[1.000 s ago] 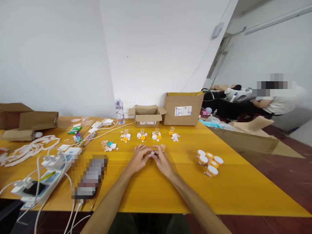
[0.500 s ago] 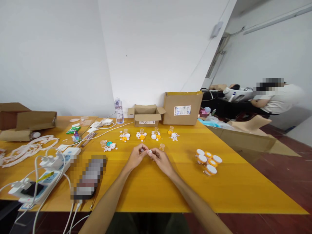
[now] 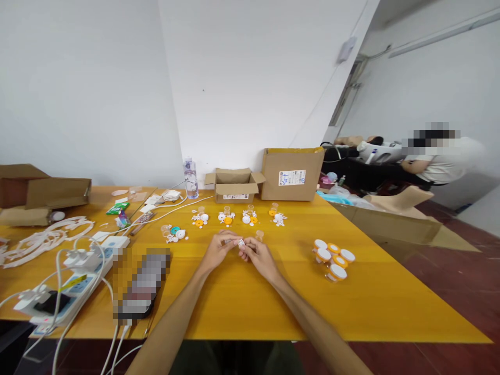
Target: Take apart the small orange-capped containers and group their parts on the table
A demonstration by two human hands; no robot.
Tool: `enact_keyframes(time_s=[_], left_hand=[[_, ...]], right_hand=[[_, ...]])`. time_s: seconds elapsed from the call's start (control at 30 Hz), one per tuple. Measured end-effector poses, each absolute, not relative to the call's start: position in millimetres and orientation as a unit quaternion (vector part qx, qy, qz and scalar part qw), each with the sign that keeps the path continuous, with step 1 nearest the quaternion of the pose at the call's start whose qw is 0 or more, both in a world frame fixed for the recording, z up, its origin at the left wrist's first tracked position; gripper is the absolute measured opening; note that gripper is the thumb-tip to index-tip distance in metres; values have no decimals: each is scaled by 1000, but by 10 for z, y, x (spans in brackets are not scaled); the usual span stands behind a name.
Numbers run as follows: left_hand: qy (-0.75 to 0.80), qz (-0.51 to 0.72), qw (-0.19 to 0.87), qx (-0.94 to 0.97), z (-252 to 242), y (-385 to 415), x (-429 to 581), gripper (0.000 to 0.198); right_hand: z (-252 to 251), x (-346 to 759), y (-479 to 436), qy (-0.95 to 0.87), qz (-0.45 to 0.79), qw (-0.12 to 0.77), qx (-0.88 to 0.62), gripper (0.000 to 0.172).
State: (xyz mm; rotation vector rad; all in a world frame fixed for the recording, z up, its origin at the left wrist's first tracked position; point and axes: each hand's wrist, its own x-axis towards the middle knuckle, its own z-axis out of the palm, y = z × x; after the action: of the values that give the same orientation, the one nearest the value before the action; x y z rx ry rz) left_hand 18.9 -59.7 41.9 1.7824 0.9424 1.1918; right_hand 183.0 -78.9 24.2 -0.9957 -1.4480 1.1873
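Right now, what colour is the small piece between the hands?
The small piece is white with dark spots; head view.

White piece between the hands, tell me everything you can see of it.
The white piece is tiny, dotted with dark spots that may be holes or marks, and looks like plastic. Fingers of the left hand and right hand meet around it, partly hiding its outline. It is over the table; its exact tilt is too small to tell.

Small dark-spotted white piece (image 3: 241, 242) between hands (image 3: 217, 251)
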Motion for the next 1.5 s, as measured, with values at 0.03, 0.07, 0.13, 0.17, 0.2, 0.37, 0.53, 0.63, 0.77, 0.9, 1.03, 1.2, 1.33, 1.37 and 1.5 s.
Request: enact_keyframes(time_s=[0.03,0.07,0.13,0.17,0.2,0.37,0.53,0.63,0.77,0.9,1.03,1.2,1.33,1.37,1.5], left_hand=[[370,472,393,697,415,-592,186,27],[370,475,397,693,411,-589,184,26],[372,474,408,686,402,-585,182,25],[375,472,413,683,397,-585,181,25],[379,469,417,680,392,-585,181,26],[391,460,432,670,357,-588,177,30],[394,462,434,666,324,-583,166,32],[396,462,431,667,330,-584,166,32],[396,463,432,665,367,-595,182,31],[406,465,422,664,394,-605,207,28],[413,467,408,667,401,-607,222,27],[406,481,391,672,423,-622,216,24],[398,486,392,672,431,-633,204,24],[397,485,394,673,427,-632,201,25],[386,471,413,677,411,-617,192,29]], right_hand=[[237,1824,-791,-593,490,491,-408,37],[231,1819,-793,-592,490,494,-406,37],[217,1812,-793,-594,486,496,-405,36],[211,1811,-791,-597,484,496,-405,36],[205,1811,-788,-599,481,495,-406,36],[185,1815,-780,-609,470,496,-403,35],[190,1817,-791,-625,453,495,-399,34],[200,1818,-797,-635,447,488,-399,32],[201,1815,-794,-637,440,491,-400,30],[195,1817,-772,-618,442,505,-408,32],[210,1831,-749,-608,448,514,-407,39],[223,1843,-748,-612,432,519,-411,45],[222,1848,-758,-644,415,485,-421,48],[225,1850,-760,-652,407,482,-421,49],[242,1860,-771,-665,389,481,-418,52]])
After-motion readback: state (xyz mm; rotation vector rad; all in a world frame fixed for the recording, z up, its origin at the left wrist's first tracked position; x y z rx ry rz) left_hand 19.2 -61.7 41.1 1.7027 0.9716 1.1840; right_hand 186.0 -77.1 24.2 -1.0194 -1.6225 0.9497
